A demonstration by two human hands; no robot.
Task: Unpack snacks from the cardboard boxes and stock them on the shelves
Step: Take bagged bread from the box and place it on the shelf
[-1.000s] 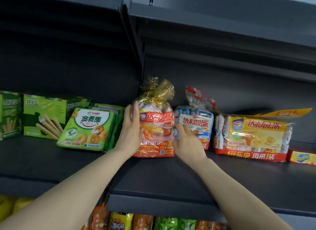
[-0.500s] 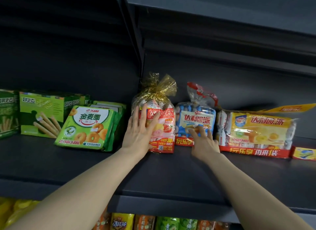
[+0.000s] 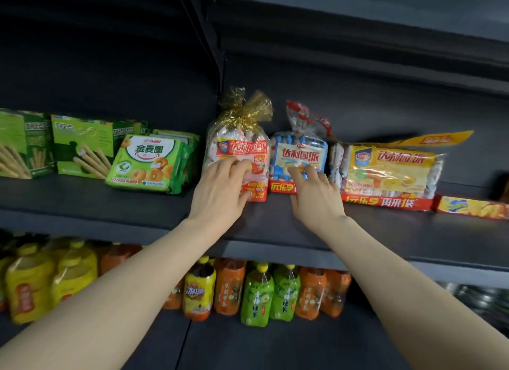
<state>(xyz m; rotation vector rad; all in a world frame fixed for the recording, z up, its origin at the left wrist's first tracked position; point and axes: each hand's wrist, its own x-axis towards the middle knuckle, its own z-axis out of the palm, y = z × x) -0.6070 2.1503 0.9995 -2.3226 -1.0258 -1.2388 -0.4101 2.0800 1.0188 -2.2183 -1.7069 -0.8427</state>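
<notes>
Comparing with half a second back, the view has dropped, so a lower shelf of drink bottles (image 3: 256, 295) now shows in full below the dark shelf (image 3: 82, 201), and both hands have slid down the fronts of their bags. On the left of the shelf stand green biscuit-stick boxes (image 3: 77, 146), then a stack of flat green ring-biscuit packs (image 3: 148, 163) leaning against them. Just beside those stands the pink bag (image 3: 239, 149), clear plastic tied with a gold ribbon at the top, filled with small wrapped pies. The left hand (image 3: 220, 188) rests against its lower front, fingers loosely bent over the label, not clearly closed around it. Touching it on the right is the blue bag (image 3: 300, 155), also clear and stuffed with blue-wrapped pies; the right hand (image 3: 316, 196) has relaxed fingers spread on its front, pressing rather than gripping. Next lies a wide yellow bag (image 3: 385, 174) of wrapped pies, and at the far right a flat yellow-and-red pack (image 3: 471, 207).
</notes>
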